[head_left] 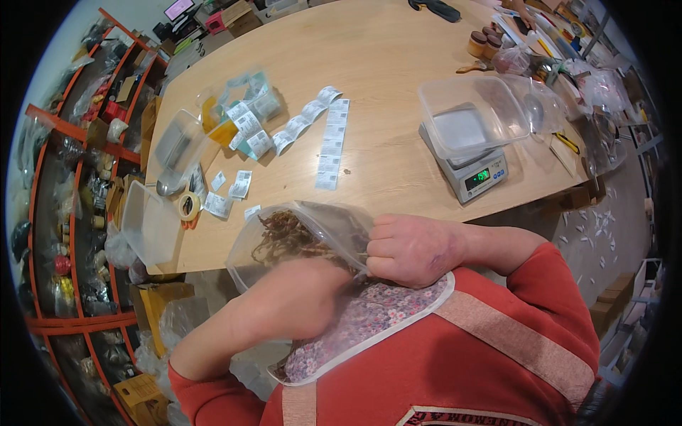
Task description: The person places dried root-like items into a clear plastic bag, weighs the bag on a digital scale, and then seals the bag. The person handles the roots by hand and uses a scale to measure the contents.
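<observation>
A clear plastic bag [341, 213] lies tilted in front of me, against the table's near edge. Inside it is a tangle of brown dried roots or stems [287, 234]. My right hand [410, 250] is clenched on the bag's edge at its right end. Close beside it, my left hand [309, 295] is curled at the same edge; it is blurred, and its fingertips are hidden from view. Behind both hands hangs a floral apron [383, 309].
A digital scale [463, 160] carries a clear plastic tub [479, 117] at right. Label strips [333, 144] lie mid-table [383, 69]. At left are a tape roll [188, 206] and a plastic container [152, 223]. Orange shelving [80, 175] stands beyond. Another person's hand [525, 18] shows at top right.
</observation>
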A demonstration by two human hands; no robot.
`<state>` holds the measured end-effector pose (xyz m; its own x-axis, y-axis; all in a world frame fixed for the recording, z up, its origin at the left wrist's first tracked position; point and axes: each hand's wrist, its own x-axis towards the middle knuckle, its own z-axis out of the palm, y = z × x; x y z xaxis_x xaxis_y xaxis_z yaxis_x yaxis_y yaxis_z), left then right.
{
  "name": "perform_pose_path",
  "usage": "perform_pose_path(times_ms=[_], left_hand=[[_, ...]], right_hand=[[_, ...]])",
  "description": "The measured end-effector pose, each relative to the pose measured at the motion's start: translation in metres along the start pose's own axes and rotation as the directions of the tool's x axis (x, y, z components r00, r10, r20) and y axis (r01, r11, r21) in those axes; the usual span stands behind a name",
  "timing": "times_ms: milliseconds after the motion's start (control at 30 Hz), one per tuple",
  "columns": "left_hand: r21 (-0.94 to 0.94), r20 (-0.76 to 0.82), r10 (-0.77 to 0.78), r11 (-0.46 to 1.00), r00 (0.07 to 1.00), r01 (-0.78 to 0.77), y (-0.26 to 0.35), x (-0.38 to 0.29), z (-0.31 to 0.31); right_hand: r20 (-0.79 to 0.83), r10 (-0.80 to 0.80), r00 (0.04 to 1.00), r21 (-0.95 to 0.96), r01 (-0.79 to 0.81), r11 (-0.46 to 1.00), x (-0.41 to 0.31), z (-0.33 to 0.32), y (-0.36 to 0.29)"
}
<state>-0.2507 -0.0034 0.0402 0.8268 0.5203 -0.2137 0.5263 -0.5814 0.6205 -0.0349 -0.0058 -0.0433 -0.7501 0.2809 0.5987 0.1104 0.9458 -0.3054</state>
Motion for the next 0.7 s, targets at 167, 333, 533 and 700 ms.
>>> perform_pose_path(times_ms=[167, 333, 533, 700], left_hand=[[0.214, -0.421, 0.224, 0.966, 0.879, -0.144, 0.013, 0.009, -0.003], [0.437, -0.276, 0.373, 0.869, 0.886, -0.23, -0.013, 0.015, 0.025], [0.43, -0.285, 0.371, 0.873, 0.884, -0.228, -0.014, 0.026, 0.027], [0.445, -0.231, 0.392, 0.857, 0.891, -0.261, -0.02, 0.031, 0.022]], right_hand=[[-0.015, 0.024, 1.0, -0.055, -0.025, 0.998, -0.001, -0.002, -0.001], [-0.034, 0.062, 0.997, -0.041, -0.063, 0.997, -0.001, -0.003, -0.001], [-0.048, 0.16, 0.986, -0.021, -0.161, 0.987, -0.002, -0.005, 0.002], [-0.087, 0.202, 0.976, 0.066, -0.197, 0.978, -0.005, -0.004, 0.006]])
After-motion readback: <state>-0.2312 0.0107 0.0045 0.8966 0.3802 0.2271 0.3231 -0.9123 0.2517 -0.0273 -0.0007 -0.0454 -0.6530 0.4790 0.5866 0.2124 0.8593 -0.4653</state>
